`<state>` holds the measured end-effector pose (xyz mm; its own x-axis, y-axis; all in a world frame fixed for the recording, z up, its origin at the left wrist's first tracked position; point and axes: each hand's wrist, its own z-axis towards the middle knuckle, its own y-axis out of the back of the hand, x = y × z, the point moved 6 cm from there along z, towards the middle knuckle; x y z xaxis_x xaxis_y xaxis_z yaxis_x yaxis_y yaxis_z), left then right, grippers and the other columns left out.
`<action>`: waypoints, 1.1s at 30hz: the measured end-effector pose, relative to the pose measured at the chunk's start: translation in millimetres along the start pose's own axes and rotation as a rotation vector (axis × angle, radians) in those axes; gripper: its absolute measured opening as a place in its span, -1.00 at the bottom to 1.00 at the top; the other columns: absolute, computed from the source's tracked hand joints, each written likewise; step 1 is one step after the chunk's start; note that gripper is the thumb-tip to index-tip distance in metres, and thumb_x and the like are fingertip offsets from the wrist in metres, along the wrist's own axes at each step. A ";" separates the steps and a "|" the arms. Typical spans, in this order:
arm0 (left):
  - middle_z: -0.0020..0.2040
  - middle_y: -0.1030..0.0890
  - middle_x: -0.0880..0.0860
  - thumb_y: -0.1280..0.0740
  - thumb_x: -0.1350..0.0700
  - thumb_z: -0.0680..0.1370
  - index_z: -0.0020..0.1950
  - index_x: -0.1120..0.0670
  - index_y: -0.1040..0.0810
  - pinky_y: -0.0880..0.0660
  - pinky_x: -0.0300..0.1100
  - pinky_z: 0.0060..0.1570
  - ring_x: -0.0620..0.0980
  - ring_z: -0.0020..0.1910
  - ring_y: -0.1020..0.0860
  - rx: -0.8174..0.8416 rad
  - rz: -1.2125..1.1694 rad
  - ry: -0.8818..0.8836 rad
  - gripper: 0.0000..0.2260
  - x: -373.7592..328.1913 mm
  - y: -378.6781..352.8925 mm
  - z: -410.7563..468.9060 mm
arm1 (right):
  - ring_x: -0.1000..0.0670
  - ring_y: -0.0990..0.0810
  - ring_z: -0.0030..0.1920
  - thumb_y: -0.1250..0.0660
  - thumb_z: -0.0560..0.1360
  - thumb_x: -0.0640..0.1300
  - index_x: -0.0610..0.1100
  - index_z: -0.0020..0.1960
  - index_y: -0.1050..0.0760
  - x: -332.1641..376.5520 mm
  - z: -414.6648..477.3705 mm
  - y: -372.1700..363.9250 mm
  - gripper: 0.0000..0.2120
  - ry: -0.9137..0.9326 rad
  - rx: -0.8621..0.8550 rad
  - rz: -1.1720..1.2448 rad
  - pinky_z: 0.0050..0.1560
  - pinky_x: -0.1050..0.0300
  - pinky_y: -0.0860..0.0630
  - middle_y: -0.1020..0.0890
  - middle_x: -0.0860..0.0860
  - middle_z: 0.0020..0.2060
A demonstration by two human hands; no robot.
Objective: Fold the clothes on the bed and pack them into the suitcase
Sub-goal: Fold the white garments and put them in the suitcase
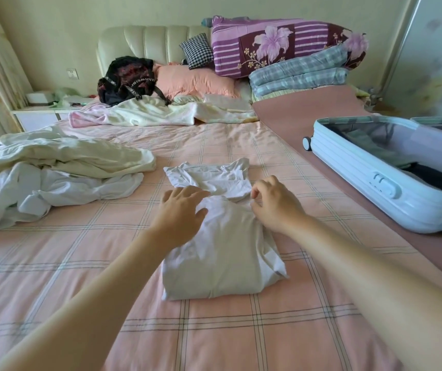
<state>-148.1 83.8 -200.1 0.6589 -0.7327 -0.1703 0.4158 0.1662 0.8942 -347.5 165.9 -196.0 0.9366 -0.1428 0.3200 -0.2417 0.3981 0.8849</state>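
Pink plaid bedsheet (80, 263): smooth cotton-like cloth with thin grey grid lines, covering the bed nearest the viewer.

White shirt (222, 250): soft, lightly creased fabric, folded into a long narrow rectangle at the middle of the sheet, its collar end farthest from the viewer.

Left hand (182, 212): fingers spread, palm down, resting flat on the shirt's left edge about midway along.

Right hand (276, 202): fingers curled, thumb and forefinger close together at the shirt's right edge; whether they actually pinch the cloth cannot be told.

Heap of white and cream clothes (54, 170): rumpled, unfolded, lying on the left of the bed, apart from the shirt.

Suitcase (369, 170): pale blue, hard ribbed shell, rounded corners, small wheel at the far end; lying open on the right of the bed on a plain dusty-pink cover, with dark items inside.

Crumpled cream blanket (161, 113): beyond the sheet.

Black backpack (126, 79), peach pillow (195, 79), checked cushion (197, 50) and purple floral quilt (281, 46): stacked against the padded cream headboard (147, 44).
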 end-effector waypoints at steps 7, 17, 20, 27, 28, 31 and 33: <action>0.56 -0.23 -0.11 0.08 -0.47 0.48 0.57 -0.13 -0.22 0.14 -0.03 0.54 -0.07 0.54 -0.15 0.268 0.095 -0.224 -0.25 -69.8 9.6 -57.0 | 0.00 -0.58 -0.05 -0.33 0.44 0.13 0.02 -0.23 -0.53 28.8 -66.5 16.0 -0.80 -0.081 0.533 -0.146 -0.15 0.13 -0.44 -0.63 0.08 -0.10; 0.62 0.24 -0.09 -0.14 -0.52 0.44 0.61 -0.17 0.23 0.20 0.01 0.56 -0.04 0.59 0.22 0.382 0.080 -0.256 -0.08 -66.5 -13.1 -105.7 | 0.05 -0.60 -0.21 -0.45 0.37 0.11 -0.04 -0.29 -0.61 12.8 -105.6 31.9 -0.77 -0.220 0.383 -0.132 -0.28 0.21 -0.41 -0.62 0.12 -0.35; 0.60 0.28 -0.10 -0.05 -0.57 0.40 0.60 -0.15 0.27 0.23 0.01 0.55 -0.04 0.59 0.25 0.360 0.046 -0.219 -0.06 -59.9 -14.6 -109.8 | 0.04 -0.60 -0.27 -0.48 0.44 0.15 -0.06 -0.33 -0.60 2.2 -107.7 43.4 -0.68 -0.267 0.380 -0.053 -0.31 0.22 -0.39 -0.61 0.12 -0.39; 0.61 0.27 -0.11 -0.06 -0.53 0.46 0.58 -0.22 0.30 0.18 0.05 0.57 -0.06 0.59 0.25 0.355 0.073 -0.238 -0.13 -58.0 -14.9 -113.8 | -0.08 -0.55 -0.14 -0.35 0.48 -0.05 -0.08 -0.20 -0.43 -8.3 -116.2 40.6 -0.84 -0.339 0.555 -0.307 -0.17 0.15 -0.41 -0.53 0.04 -0.24; 0.61 0.28 -0.10 -0.04 -0.52 0.46 0.57 -0.27 0.26 0.18 0.08 0.56 -0.03 0.59 0.26 0.369 0.102 -0.259 -0.19 -59.2 -15.4 -114.2 | -0.09 -0.56 -0.08 -0.29 0.50 -0.07 -0.07 -0.12 -0.45 -2.6 -115.0 42.1 -0.93 -0.311 0.522 -0.352 -0.12 0.13 -0.42 -0.56 0.03 -0.16; 0.61 0.27 -0.12 0.02 -0.51 0.49 0.53 -0.41 0.20 0.20 0.13 0.54 0.01 0.59 0.26 0.396 0.132 -0.303 -0.32 -61.8 -17.3 -115.8 | -0.11 -0.59 0.08 -0.20 0.57 0.05 -0.08 0.12 -0.52 14.8 -109.2 46.0 -0.73 -0.249 0.389 -0.388 -0.04 0.08 -0.41 -0.60 -0.04 0.06; 0.61 0.27 -0.14 0.06 -0.52 0.49 0.51 -0.45 0.22 0.20 0.15 0.54 0.02 0.59 0.27 0.433 0.134 -0.339 -0.36 -66.5 -17.5 -117.6 | -0.09 -0.58 0.03 -0.23 0.55 0.21 -0.06 0.01 -0.50 15.1 -107.3 39.0 -0.67 -0.237 0.436 -0.385 -0.05 0.07 -0.40 -0.59 -0.03 0.01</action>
<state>-125.5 207.2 -253.1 0.4205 -0.9066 0.0353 0.0002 0.0390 0.9992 -315.5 276.5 -192.9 0.9073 -0.4196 -0.0274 -0.0261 -0.1212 0.9923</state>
